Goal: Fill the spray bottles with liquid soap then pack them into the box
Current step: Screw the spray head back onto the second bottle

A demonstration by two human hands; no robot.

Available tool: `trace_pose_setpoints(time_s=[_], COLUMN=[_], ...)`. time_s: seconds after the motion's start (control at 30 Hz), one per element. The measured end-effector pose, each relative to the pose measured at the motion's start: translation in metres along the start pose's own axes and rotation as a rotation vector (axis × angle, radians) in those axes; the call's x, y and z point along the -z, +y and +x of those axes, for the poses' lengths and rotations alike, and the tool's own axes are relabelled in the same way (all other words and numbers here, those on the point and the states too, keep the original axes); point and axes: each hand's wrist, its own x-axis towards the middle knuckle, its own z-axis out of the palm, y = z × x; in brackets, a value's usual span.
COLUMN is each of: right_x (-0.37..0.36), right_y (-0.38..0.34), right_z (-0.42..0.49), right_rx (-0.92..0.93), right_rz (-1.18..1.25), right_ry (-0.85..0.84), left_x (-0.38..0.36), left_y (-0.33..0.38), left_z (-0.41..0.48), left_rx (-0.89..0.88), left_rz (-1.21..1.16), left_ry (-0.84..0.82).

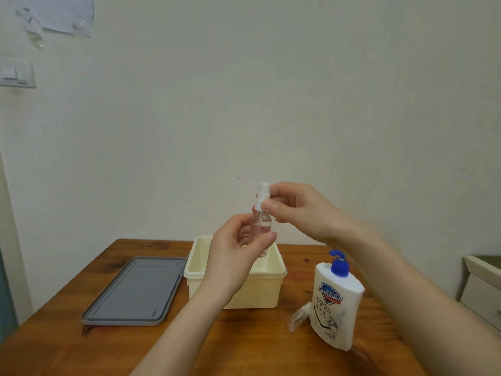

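A small clear spray bottle (260, 225) is held upright in the air above the cream box (254, 290). My left hand (235, 253) grips its body from the left. The fingers of my right hand (295, 210) pinch its white spray cap (262, 195) at the top. A white soap bottle (336, 302) with a blue pump stands on the table to the right of the box. Another small clear bottle (298, 317) lies on its side against the soap bottle's left.
The box's grey lid (135, 291) lies flat on the wooden table (244, 348), left of the box. A pale cabinet (482, 286) stands beyond the table's right edge. A wall rises right behind the table.
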Motion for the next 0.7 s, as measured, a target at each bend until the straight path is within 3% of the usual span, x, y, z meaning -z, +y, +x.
trace_pose_setpoints(time_s=[0.17,0.37,0.57,0.7], right_x=[-0.01,-0.003,-0.013,-0.009], right_y=[0.009,0.006,0.001,0.005], right_z=[0.003,0.003,0.01,0.011], right_rx=[-0.06,0.0,-0.015,-0.015], right_rz=[-0.056,0.313,0.129,0.17], right_ry=[0.109,0.064,0.234,0.177], left_x=[-0.002,-0.001,-0.005,-0.005], left_y=[0.003,0.007,0.007,0.008], left_z=[-0.002,0.0,0.0,0.0], left_rx=[0.004,-0.012,0.0,0.006], left_rz=[-0.041,-0.036,-0.041,-0.038], left_ry=[0.012,0.005,0.008,0.001])
